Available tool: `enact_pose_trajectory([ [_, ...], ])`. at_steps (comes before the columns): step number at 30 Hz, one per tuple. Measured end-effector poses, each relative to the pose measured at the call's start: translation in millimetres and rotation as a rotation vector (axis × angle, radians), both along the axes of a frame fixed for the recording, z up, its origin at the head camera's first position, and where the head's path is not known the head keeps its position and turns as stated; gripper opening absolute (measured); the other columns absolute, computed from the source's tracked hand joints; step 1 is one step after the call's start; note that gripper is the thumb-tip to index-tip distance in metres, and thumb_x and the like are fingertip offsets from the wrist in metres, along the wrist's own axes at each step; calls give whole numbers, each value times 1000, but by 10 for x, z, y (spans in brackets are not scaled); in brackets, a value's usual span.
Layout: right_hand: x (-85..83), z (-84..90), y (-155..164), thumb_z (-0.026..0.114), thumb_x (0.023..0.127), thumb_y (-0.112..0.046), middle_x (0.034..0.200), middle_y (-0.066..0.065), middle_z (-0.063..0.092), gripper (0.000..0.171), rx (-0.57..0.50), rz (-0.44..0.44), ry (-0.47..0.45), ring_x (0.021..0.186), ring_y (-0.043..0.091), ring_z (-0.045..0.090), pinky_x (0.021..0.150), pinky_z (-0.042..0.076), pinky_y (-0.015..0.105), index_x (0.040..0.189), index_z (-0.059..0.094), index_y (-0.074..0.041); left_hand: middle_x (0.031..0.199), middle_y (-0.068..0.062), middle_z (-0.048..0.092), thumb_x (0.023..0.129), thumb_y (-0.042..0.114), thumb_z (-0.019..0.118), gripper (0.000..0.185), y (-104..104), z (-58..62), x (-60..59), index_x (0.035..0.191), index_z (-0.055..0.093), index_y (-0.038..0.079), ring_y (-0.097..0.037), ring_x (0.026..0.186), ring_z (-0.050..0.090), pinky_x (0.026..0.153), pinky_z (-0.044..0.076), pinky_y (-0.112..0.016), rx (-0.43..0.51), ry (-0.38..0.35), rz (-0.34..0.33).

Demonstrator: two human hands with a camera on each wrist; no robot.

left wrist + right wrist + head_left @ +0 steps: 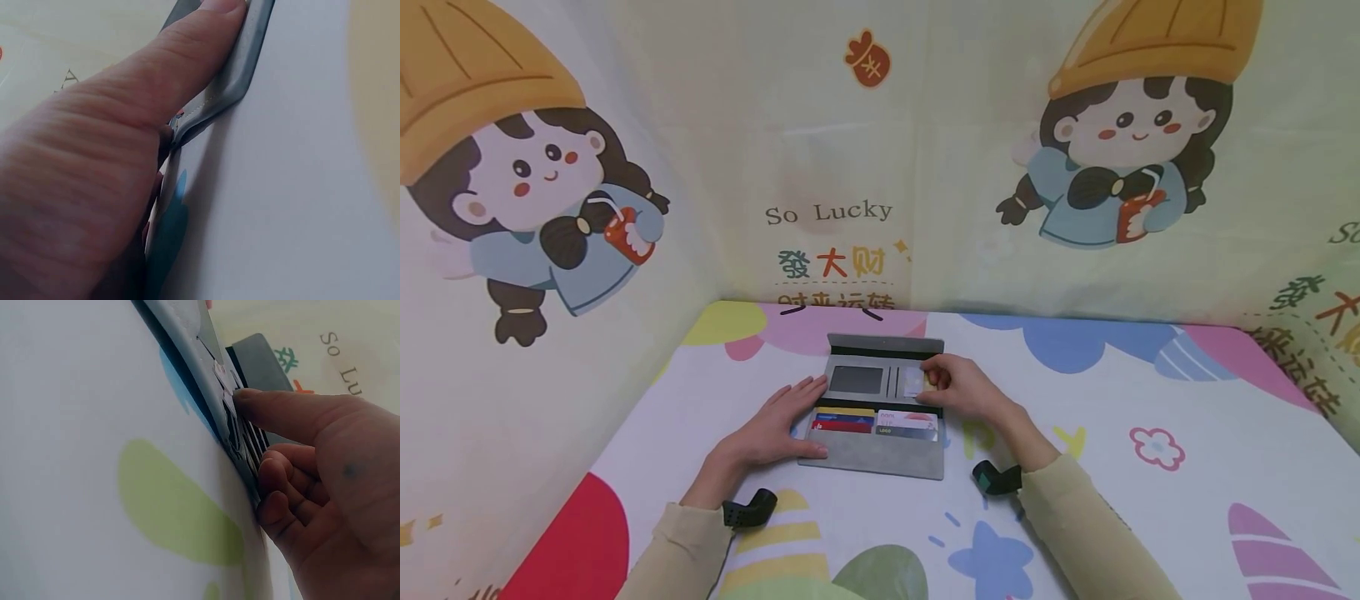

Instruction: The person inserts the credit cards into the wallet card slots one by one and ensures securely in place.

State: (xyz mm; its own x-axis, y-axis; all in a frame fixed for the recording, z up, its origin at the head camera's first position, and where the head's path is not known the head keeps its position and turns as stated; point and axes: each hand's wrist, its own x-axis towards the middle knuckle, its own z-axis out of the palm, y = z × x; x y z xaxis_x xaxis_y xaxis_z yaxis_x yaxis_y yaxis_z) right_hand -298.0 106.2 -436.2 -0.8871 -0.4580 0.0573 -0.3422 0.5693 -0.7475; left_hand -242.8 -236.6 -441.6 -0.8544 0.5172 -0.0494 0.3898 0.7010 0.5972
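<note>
A grey folding wallet (880, 450) lies unfolded on the table. A dark window pocket (857, 380) is at the upper left of its middle panel, with narrow slots beside it. Bank-style cards (842, 421) and a white card (907, 419) sit in the lower pockets. My left hand (775, 429) rests along the wallet's left edge, fingers extended and thumb (194, 50) on the lower panel. At the right edge, my right hand (966, 387) pinches a pale card (913, 382) by the middle panel's slots. Its other fingers (275, 506) are curled; the fingers partly hide the card.
The table (1150, 533) has a white cover printed with coloured shapes. Behind it hangs a cream backdrop (970, 250) with cartoon figures and lettering. Black wrist cameras (749, 509) are strapped at both sleeves.
</note>
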Motion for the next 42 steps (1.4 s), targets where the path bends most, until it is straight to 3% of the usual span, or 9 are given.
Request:
enact_pose_trajectory([
  [25, -13, 63, -22, 84, 82, -16, 91, 5, 59, 48, 62, -18, -59, 82, 20, 54, 74, 48, 33, 120, 63, 4, 165, -9, 26, 78, 51, 82, 104, 11, -34, -2, 159, 31, 8, -32, 153, 12, 121, 5, -55, -17, 4, -1],
  [42, -12, 111, -49, 85, 80, -17, 86, 5, 57, 47, 72, 13, 31, 80, 20, 52, 72, 45, 33, 117, 67, 6, 165, -9, 26, 79, 51, 82, 105, 10, 17, 22, 159, 31, 7, -32, 153, 11, 122, 5, -55, -19, -6, 12],
])
